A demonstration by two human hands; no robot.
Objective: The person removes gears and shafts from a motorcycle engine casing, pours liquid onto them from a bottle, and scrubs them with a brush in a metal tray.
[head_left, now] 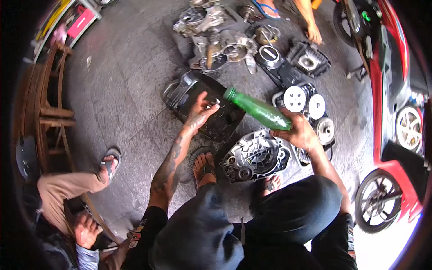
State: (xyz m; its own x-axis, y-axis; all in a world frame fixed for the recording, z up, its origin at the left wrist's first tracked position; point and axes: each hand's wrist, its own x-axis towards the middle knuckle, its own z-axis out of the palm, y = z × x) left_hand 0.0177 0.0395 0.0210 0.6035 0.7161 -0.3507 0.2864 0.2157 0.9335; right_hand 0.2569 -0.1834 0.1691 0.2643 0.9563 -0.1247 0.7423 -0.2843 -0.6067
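My right hand (298, 131) is wrapped round the base end of a green glass bottle (261, 110). The bottle lies tilted in the air, its mouth pointing left above a black tray (227, 83). Just left of the mouth is my left hand (201, 113), over the tray with its fingers apart and partly curled. A small bright spot shows at its fingertips; whether it is liquid, a part or a reflection I cannot tell. Close below the bottle, a silver engine crankcase cover (256, 155) rests on the floor between my feet.
Engine parts (216, 40) lie ahead, near another person's bare foot (314, 35). Pulleys on an engine part (294, 99) sit at right, a red motorcycle (380, 90) beyond. At left are a wooden bench (56, 114) and a seated person's leg (72, 186).
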